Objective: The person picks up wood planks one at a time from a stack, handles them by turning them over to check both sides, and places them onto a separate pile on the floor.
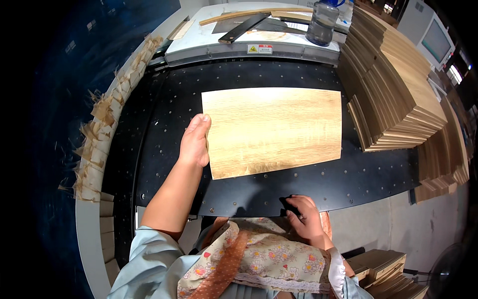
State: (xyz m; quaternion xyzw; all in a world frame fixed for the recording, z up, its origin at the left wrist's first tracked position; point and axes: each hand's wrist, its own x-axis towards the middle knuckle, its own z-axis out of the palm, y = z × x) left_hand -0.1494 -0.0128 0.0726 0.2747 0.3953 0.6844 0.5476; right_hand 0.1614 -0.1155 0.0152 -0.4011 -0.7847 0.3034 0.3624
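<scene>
A flat wood-grain board (274, 132) in light tan lies or hovers over the black table; I cannot tell whether all of it touches the surface. My left hand (195, 139) is closed on the board's left edge, its thumb on the top face. At the table's front edge is my right hand (304, 217), fingers loosely bent and apart from the thumb, with nothing visible in them. A dark patch by its fingertips looks like shadow.
Tall stacks of similar boards (388, 94) stand at the right of the black table (169, 114). Behind it, a white machine top (199, 47) holds a dark square ruler (244, 28) and a water bottle (322, 22). A rail with torn tape (102, 124) runs along the left.
</scene>
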